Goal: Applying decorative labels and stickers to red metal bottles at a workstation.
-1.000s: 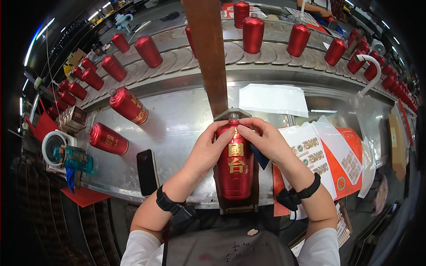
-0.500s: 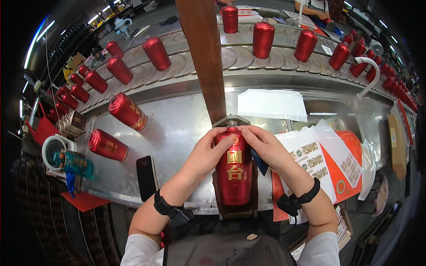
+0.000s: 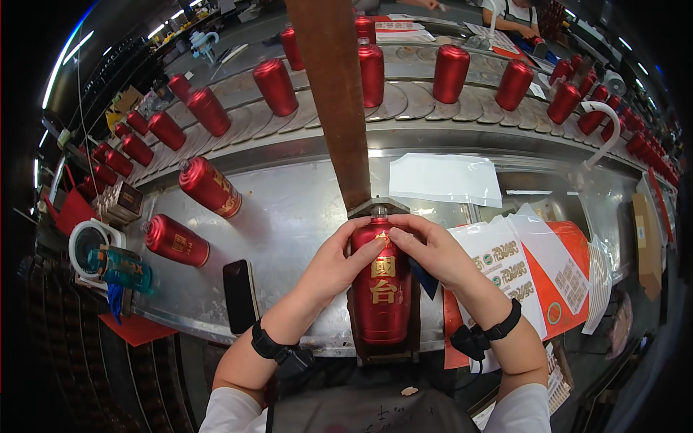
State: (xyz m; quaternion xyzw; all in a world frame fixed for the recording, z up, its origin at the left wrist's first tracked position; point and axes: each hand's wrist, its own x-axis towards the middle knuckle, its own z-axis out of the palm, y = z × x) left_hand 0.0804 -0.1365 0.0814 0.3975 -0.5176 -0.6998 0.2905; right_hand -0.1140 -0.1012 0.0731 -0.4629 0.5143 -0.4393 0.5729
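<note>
Both your hands sit on the red bottle (image 3: 380,289), which lies on its side in a dark cradle (image 3: 390,351) at the near edge of the steel surface (image 3: 303,209), neck pointing away from you toward the wooden beam (image 3: 333,101). Left hand (image 3: 339,261) curls over the bottle's shoulder, fingers wrapped in a loose grip, not clenched. Right hand (image 3: 431,249) presses fingertips on the upper shoulder by the neck; it looks half-closed against the bottle, with a dark blue scrap (image 3: 424,278) under the palm.

Risks, as judged:
- Uneven pressure could roll the bottle in the cradle, skewing the gold label.
- The bottle's base is right at the surface edge; a pull toward you could slide it off.
- The phone (image 3: 240,296) lies near the edge by your left forearm; an elbow sweep could knock it.
- Two loose red bottles (image 3: 209,186) (image 3: 177,240) lie on their sides and could roll.

Containers: bottles all capped, contents not visible. Conveyor (image 3: 411,101) carries upright red bottles (image 3: 451,72). Printed sheets (image 3: 527,274) stacked at right.
</note>
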